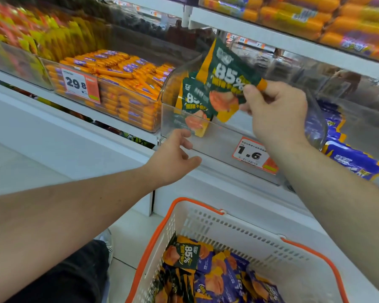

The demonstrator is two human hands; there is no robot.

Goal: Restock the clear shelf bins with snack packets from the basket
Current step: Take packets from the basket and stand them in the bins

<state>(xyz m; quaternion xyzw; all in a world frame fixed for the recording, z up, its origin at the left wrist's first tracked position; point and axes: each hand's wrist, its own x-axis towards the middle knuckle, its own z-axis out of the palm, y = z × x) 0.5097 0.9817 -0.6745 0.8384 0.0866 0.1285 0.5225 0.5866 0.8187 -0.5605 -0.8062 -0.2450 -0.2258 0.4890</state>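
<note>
Step in hand: lowering green snack packet [225,79] into clear shelf bin [206,147], beside another already standing inside. Right hand [276,110] fingers pinching its edge; left hand [173,158] loosely open, nearing bin front. Next, probably: releasing upright, then reaching into basket [239,235].

Orange sausage sticks [127,84] behind a "29.8" price tag [80,85]

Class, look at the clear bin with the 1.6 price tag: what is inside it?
Inside the clear bin stands one green 85% packet; the right hand holds a second packet at its rim. The hand covers the bin's right side.
</note>
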